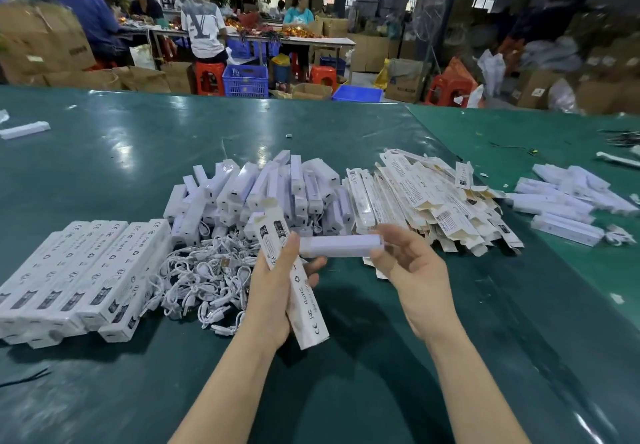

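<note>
White carton (297, 282) gripped upright in left hand (273, 291); right hand (412, 275) pinched white bar (337, 245) crosswise, above green table (104, 166).

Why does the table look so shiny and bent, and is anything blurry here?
Head view: lights leave white glare patches on the green table; the wide lens bends its edges; the workers behind look soft; the left hand with its box and the right hand with the white bar are sharp, casting a dark shadow beneath.

Bare left hand (273, 291), bare right hand (415, 281), both forearms (225, 384) bare
</note>
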A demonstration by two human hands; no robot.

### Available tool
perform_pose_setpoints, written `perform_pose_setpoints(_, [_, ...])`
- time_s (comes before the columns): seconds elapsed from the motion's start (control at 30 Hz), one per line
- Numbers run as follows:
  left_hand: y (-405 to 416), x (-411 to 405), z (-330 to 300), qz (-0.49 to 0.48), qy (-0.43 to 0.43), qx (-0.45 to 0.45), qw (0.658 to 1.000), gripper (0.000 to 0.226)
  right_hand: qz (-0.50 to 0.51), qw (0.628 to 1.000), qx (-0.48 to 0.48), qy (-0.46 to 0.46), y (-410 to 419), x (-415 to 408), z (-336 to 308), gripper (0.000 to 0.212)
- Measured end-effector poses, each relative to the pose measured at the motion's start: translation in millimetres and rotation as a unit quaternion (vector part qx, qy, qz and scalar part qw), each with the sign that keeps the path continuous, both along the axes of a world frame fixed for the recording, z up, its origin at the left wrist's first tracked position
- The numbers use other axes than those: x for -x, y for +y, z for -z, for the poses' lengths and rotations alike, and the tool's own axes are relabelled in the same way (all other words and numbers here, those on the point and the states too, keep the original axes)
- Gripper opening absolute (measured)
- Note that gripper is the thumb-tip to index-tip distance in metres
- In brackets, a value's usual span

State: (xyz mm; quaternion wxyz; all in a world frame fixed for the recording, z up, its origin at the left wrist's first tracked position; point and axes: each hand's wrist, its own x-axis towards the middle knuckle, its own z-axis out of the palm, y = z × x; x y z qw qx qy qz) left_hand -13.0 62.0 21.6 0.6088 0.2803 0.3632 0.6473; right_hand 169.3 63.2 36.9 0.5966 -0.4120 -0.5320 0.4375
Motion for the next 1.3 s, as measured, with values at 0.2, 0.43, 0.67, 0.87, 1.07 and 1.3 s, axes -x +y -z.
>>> perform_pose_setpoints(0.2, [-4,-1,2,0.024,0.068,-0.035,0.997,0.021,-0.007,0.999,0.010,0.046,-5,4,6,0.036])
perform_pose_setpoints(0.43, [-9,-8,-3,0.060,0.074,-0.016,0.995,0.037,0.078,0.993,0.017,0.089,-6,18,8,0.030])
perform_pose_setpoints(0.67, [-15,-13,-4,0.040,0.098,-0.045,0.993,0.040,0.108,0.989,-0.023,0.096,-11,26,9,0.017])
perform_pose_setpoints(0.87, [-13,-15,-2,0.041,0.101,-0.050,0.993,0.033,0.135,0.988,-0.039,0.071,-7,28,13,0.014])
perform_pose_setpoints(1.07, [-10,-9,0,0.041,0.119,-0.075,0.989,0.031,0.062,0.995,0.020,0.077,-5,16,10,0.021])
perform_pose_setpoints(1.3, [-13,-3,-7,0.096,0.102,-0.054,0.989,0.041,0.065,0.948,0.093,0.298,-4,3,2,0.021])
